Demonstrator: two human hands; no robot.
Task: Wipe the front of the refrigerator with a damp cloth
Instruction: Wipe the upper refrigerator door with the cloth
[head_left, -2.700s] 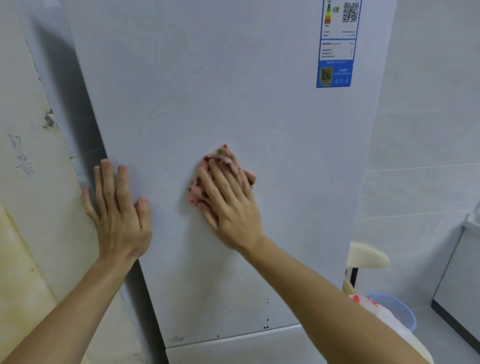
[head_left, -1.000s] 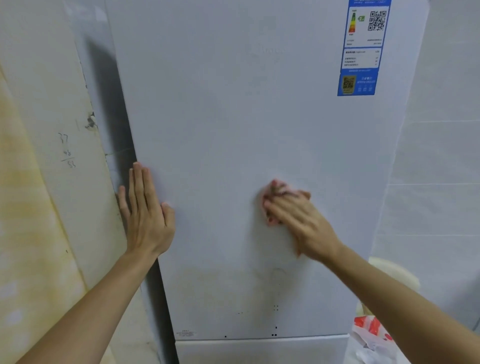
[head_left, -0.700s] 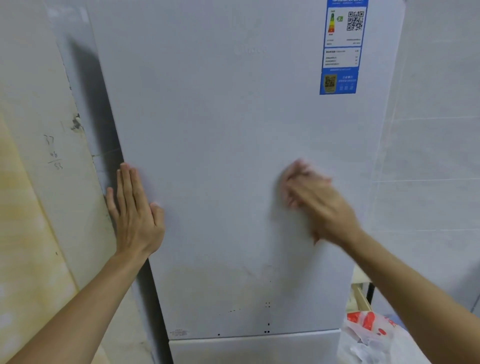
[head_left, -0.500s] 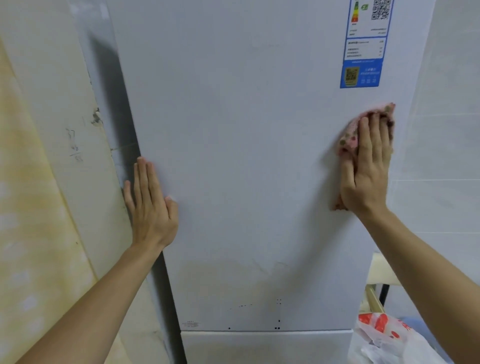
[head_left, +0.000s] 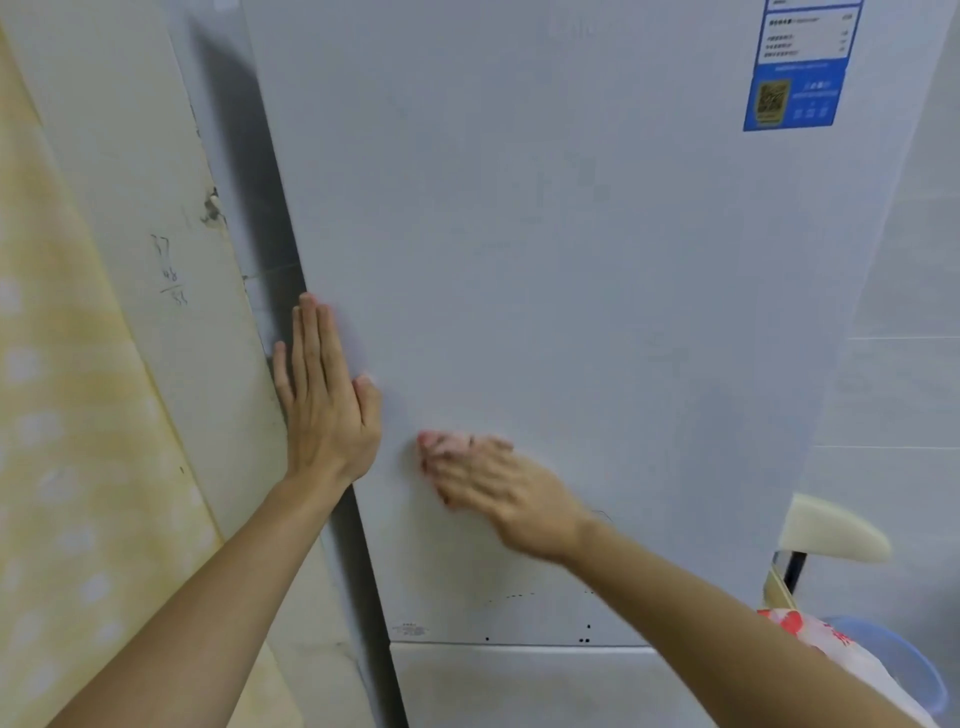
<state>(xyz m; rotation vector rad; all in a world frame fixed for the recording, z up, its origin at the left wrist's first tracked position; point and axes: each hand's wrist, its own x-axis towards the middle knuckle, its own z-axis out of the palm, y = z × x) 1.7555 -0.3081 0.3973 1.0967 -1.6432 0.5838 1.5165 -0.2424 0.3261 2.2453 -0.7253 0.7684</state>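
Your crumpled pink damp cloth (head_left: 448, 446) is pressed against the pale grey front of the refrigerator door (head_left: 571, 260), low on the upper door and left of its middle. It is bunched into a small wad and blurred, so its long axis cannot be told. The part that shows pokes out toward the upper left.

The cloth lies under the fingers of your right hand (head_left: 501, 488), between them and the door. Only a pink edge sticks out past the fingertips and along the lower side of the fingers. Those fingers reach out fairly straight and close together, flat on the cloth and not curled round it, pointing up and to the left. The hand is smeared by motion blur.

Just beside the cloth on the left, apart from it, your left hand (head_left: 324, 405) lies flat on the door's left edge. Its fingers are straight, held together and pointing up, and the thumb is out toward the cloth.

A blue and white printed label (head_left: 795, 98) sits on the door's upper right. Below the door is a second white refrigerator panel (head_left: 519, 686). To the left stands an off-white wall with pencilled numbers (head_left: 171, 275). To the lower right are a cream chair seat (head_left: 826, 530), a white plastic bag with red print (head_left: 810, 639) and a blue plastic basin (head_left: 904, 665).
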